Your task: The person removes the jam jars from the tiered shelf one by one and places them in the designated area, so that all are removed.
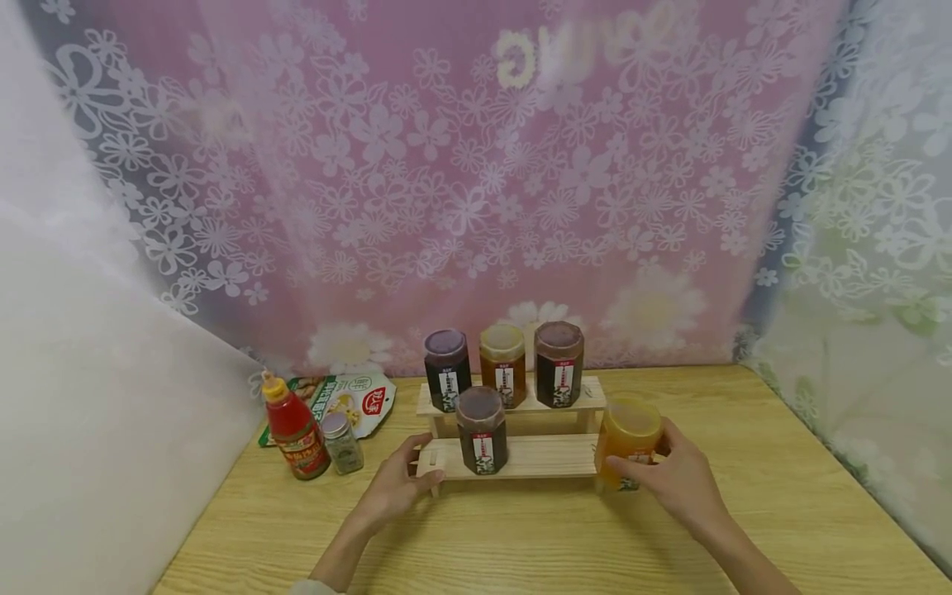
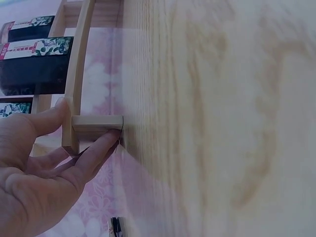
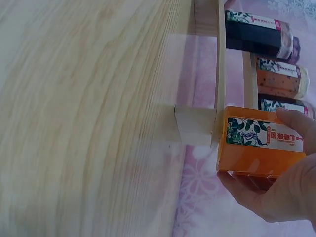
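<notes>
A two-tier wooden rack (image 1: 550, 457) stands on the table. My left hand (image 1: 397, 483) grips the left end of its lower tier, thumb at the board and fingers around the side leg (image 2: 98, 122). At the other end, my right hand (image 1: 680, 475) holds a jar of orange jam (image 1: 628, 438) upright between thumb and fingers. That jar's base is at the lower board's right end; whether it bears on the wood I cannot tell. A dark jam jar (image 1: 483, 434) sits left on the lower tier. Above are a purple-lidded jar (image 1: 448, 372), an amber jar (image 1: 503, 368) and another dark jar (image 1: 559, 365).
Left of the rack stand a red sauce bottle (image 1: 297, 430) with a yellow cap and a small spice jar (image 1: 342, 445). Behind them lies a green and white food packet (image 1: 364, 401). A pink flowered curtain (image 1: 476, 182) hangs along the table's back edge.
</notes>
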`<action>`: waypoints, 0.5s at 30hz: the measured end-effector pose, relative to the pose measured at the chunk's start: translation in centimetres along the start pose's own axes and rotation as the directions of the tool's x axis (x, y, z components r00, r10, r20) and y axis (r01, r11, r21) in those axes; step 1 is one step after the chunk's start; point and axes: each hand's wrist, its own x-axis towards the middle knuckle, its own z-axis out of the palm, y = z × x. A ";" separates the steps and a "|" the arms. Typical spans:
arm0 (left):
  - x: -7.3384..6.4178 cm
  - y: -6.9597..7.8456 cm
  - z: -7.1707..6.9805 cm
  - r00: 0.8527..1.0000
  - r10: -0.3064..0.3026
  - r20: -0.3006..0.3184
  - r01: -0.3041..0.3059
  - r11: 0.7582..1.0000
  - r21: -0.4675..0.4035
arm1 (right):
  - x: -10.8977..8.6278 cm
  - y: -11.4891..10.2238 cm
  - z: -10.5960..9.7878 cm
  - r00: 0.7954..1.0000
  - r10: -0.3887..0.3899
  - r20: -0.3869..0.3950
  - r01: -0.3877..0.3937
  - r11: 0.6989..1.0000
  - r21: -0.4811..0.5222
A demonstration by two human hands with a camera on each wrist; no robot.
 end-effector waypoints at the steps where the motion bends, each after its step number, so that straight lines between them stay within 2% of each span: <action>1: 0.0 0.0 0.0 1.000 0.000 0.000 0.000 1.000 -0.001 | 0.0 0.1 -0.2 1.000 -0.001 -0.004 0.001 1.000 -0.004; 15: 0.2 -0.2 -0.1 1.000 0.000 0.018 0.000 1.000 -0.018 | 0.4 2.6 -3.9 0.999 0.018 -0.027 -0.021 0.995 -0.101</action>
